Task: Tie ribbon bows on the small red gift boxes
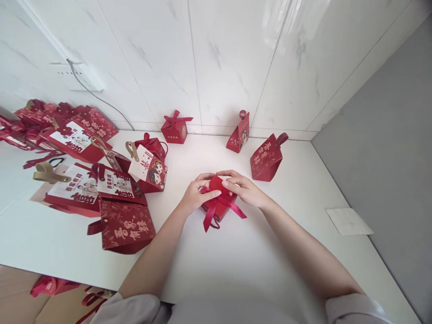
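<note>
A small red gift box [221, 208] with a crimson ribbon [209, 215] sits on the white table in front of me. My left hand [199, 194] grips its left side, with the thumb lying across the ribbon near the top. From the right, my right hand [245, 188] holds the box too, thumb and fingers at the raised red flap [216, 183]. Both ribbon tails hang down toward me, and a dark red cord loop shows at the near edge. The far side of the box is hidden behind my fingers.
Many red gift boxes crowd the left, among them a patterned box [126, 225]. Along the back stand a ribboned box [174, 128], a triangular box [239, 132] and another looped box [267, 157]. A white paper [349, 221] lies at the right edge; a cable [97, 96] runs down the tiled wall.
</note>
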A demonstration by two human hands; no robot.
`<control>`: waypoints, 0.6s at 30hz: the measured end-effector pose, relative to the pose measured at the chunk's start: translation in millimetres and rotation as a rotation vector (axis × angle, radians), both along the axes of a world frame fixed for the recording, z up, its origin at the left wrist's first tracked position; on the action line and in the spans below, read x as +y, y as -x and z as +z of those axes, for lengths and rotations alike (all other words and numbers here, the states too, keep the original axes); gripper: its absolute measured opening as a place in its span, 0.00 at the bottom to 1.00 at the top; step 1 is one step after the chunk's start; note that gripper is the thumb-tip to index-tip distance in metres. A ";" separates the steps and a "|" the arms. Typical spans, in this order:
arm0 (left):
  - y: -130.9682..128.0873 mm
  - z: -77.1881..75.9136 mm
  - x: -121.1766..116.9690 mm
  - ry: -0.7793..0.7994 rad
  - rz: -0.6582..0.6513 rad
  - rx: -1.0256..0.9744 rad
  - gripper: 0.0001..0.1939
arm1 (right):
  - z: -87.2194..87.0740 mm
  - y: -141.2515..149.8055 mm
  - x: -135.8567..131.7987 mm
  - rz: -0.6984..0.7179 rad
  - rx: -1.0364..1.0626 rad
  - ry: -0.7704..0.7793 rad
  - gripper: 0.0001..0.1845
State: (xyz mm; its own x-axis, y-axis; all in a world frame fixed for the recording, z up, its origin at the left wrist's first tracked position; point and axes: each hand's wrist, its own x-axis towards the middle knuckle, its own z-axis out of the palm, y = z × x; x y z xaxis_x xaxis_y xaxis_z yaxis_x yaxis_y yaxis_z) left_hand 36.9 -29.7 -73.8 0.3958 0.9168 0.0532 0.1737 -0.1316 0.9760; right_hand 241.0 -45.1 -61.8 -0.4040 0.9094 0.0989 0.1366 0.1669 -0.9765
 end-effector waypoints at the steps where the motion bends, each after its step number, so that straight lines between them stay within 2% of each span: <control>1: -0.5 0.2 0.6 -0.006 -0.022 0.010 0.15 | 1.1 -0.6 1.7 0.006 -0.025 -0.033 0.23; 5: 1.1 0.3 4.0 -0.033 -0.043 0.027 0.14 | 4.3 -2.5 10.9 0.050 -0.113 -0.173 0.22; 7: 2.2 -0.2 4.5 -0.038 -0.029 0.021 0.14 | 3.6 -2.7 13.4 0.062 -0.119 -0.183 0.22; 11: 2.0 -2.6 2.0 -0.027 -0.003 -0.014 0.13 | -3.6 -3.2 11.1 0.038 -0.032 -0.081 0.22; 14: 0.0 -6.3 0.3 -0.050 0.038 -0.049 0.15 | -11.5 -4.1 7.7 0.044 0.074 0.019 0.21; 18: -1.9 -11.8 0.3 -0.233 0.099 -0.016 0.17 | -18.2 -5.3 5.8 0.047 0.139 0.043 0.22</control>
State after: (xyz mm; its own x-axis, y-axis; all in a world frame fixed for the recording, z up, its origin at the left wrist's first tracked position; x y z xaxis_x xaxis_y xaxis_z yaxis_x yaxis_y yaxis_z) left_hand 38.8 -29.4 -85.6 0.3018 0.9133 0.2736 0.1816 -0.3368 0.9239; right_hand 246.3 -39.3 -80.0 -0.4315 0.8943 0.1186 -0.0073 0.1280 -0.9917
